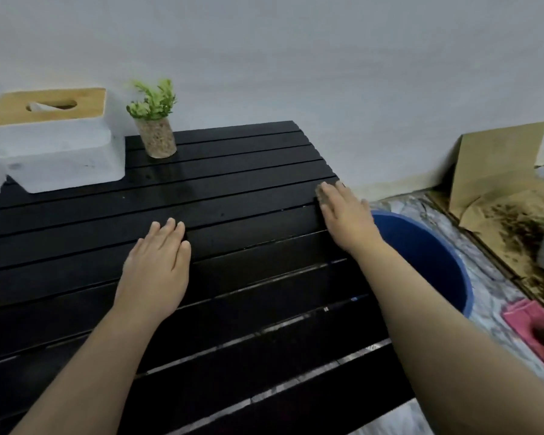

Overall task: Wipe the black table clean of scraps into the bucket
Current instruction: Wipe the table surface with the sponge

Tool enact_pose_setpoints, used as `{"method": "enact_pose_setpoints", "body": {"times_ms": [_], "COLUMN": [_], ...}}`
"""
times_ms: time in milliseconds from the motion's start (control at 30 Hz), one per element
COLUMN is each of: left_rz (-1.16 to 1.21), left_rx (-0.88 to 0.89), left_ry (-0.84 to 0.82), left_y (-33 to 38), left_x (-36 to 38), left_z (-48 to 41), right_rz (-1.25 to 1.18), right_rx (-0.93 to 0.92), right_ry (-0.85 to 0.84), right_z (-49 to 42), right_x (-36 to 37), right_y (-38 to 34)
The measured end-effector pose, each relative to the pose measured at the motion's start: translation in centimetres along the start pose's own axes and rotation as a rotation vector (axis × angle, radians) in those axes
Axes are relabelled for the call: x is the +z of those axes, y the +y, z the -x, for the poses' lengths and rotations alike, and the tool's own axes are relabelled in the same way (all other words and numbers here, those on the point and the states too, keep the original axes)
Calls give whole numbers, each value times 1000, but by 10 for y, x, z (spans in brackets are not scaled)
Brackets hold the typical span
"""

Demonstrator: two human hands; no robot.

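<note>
The black slatted counter fills the lower and middle part of the head view, its slats running left to right with narrow gaps between them. Pale flecks show along some gaps near the right edge; whether they are scraps or floor seen through the gaps cannot be told.

Both forearms enter from the bottom edge. The left hand lies palm down on the middle of the counter, fingers straight and close together, its grip flat and holding nothing. The right hand lies palm down at the right edge of the counter, fingers extended toward the far right corner. Its grip is also flat and holds nothing. A grey smudge shows at its fingertips; the frame is too blurred to tell what it is.

The blue bucket stands on the floor just beside the right edge of the counter, below the right forearm, its mouth open upward. A pink cloth lies on the patterned floor to the right of the bucket. Further right, a brown cardboard sheet leans against the wall, with dark debris scattered below it.

At the far left corner, a white tissue box with a wooden lid stands on the counter. Just right of it stands a small potted plant, upright, well apart from both hands.
</note>
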State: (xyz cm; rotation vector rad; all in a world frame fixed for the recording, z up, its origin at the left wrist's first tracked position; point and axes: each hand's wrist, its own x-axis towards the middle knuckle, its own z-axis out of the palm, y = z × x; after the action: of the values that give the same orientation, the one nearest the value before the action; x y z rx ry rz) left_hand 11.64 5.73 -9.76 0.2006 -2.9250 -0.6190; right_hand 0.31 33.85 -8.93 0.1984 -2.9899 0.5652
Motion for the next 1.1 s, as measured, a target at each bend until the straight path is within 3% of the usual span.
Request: {"method": "enact_pose_setpoints", "body": {"times_ms": [100,267,333,433,500,567,600,700,800,900,1000,1100], "left_rz": [-37,-9,8,-19,-27,-56,-87,-62,28,-24,-59,-30], "left_rx": [6,-73,-81,-57,-53,-60,-57,-36,-26,-2,6,10], "left_ry": [18,15,7,3,-4,20,45,69,34,-12,-34,-38], "left_y": [-15,-44,-44,-43,-44,-45,-45,-40,-34,-30,-34,-41], "left_x": [-6,-16,-14,-5,-3,-8,-13,-23,-18,-4,8,14], "left_z": [-14,-67,-80,-83,-83,-87,-92,-115,-144,-163,-170,-174], "right_rz": [135,17,-104,-37,41,108,158,139,-48,-42,19,166], "right_rx": [77,-476,-507,-356,-87,77,73,-230,-494,-370,-48,117], "right_ry": [108,-41,-106,-2,29,82,123,103,-109,-94,1,126], "right_z": [-23,2,0,-38,-66,-80,-82,-79,-74,-121,-167,-185], "right_x": [12,80,74,41,16,12,20,65,88,65,34,45], "right_y": [-20,-154,-146,-68,-16,-7,-22,-104,-153,-105,-41,-61]}}
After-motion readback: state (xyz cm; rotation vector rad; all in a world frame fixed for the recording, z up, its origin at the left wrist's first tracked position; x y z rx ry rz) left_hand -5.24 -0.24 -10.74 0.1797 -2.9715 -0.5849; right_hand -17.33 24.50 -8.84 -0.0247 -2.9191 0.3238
